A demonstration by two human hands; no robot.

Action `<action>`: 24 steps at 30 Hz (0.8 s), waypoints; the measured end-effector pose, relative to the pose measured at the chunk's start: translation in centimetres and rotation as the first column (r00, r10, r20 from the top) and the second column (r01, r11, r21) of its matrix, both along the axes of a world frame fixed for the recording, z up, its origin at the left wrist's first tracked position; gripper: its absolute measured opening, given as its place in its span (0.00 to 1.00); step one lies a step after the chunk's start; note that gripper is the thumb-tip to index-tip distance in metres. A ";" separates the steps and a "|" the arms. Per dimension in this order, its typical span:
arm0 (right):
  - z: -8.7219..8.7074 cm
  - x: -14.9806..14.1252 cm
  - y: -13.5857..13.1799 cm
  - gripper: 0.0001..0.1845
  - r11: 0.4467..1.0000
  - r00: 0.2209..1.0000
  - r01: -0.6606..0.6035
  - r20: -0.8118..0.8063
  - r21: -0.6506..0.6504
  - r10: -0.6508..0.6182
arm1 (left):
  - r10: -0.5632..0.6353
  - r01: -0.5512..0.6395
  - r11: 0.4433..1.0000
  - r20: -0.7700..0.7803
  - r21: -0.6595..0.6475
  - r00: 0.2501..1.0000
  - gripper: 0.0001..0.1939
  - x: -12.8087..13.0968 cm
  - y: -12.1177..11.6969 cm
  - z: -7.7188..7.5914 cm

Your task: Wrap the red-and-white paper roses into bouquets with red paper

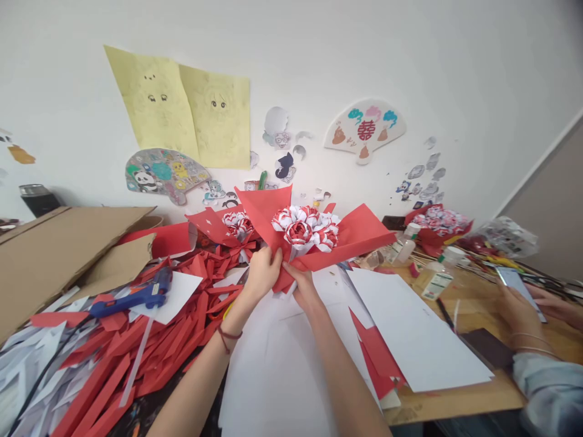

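Right of the glue gun, the left hand and right hand pinch a bouquet at its base with curled fingers, its flowers already clustered, the flaring red wrapper seemingly unfastened.

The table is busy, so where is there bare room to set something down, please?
Bare wood shows between the nearer bottle and the phone, and in a narrow strip in front of the white sheet. Paper strips crowd the left.
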State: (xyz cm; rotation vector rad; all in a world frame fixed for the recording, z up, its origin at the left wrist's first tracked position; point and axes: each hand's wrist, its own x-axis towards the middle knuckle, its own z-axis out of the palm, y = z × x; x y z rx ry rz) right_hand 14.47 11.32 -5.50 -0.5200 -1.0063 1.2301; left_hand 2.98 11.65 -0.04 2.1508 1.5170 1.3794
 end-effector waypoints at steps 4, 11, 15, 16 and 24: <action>0.5 -0.2 -0.5 0.22 0.988 0.990 0.026 -0.134 -0.152 -0.047 | -0.110 0.110 0.994 0.015 -0.026 0.994 0.18 -1.0 0.2 0.5; 0.6 -0.6 -0.4 0.22 0.963 0.979 0.104 -0.143 -0.250 -0.143 | -0.074 0.076 0.997 0.051 -0.024 0.996 0.12 -0.3 -0.6 -0.3; -0.2 -0.4 0.0 0.18 0.961 0.974 0.178 -0.103 -0.212 -0.203 | -0.087 0.086 0.995 -0.001 -0.056 0.996 0.13 0.5 -1.4 -0.9; -0.4 -0.4 0.0 0.18 0.962 0.974 0.186 -0.094 -0.198 -0.208 | -0.102 0.101 0.994 -0.014 -0.051 0.995 0.13 0.7 -1.7 -0.9; 0.3 0.5 -0.4 0.13 0.977 0.991 0.074 -0.091 -0.200 -0.093 | -0.103 0.117 0.993 -0.324 0.023 0.940 0.14 0.7 -2.9 -0.5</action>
